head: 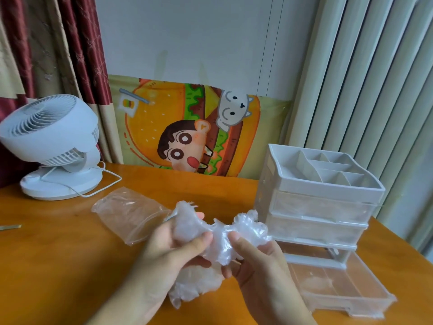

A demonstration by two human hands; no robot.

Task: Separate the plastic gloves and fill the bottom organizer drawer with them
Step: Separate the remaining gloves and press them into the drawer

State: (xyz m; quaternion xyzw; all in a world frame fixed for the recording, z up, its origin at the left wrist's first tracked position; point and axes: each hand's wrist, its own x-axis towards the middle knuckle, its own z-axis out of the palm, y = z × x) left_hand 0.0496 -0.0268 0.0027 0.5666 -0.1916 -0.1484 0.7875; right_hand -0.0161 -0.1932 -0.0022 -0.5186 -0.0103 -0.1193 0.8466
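Both hands, left (173, 249) and right (255, 256), pinched the gloves (218, 240) apart at 6 o'clock, with the drawer (346, 289) pulled out at 4 o'clock, likely to receive them.

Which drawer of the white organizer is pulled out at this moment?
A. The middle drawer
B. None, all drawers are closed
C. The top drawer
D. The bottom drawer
D: the bottom drawer sticks out toward the person at the base of the organizer, while the two drawers above it sit flush in the frame.
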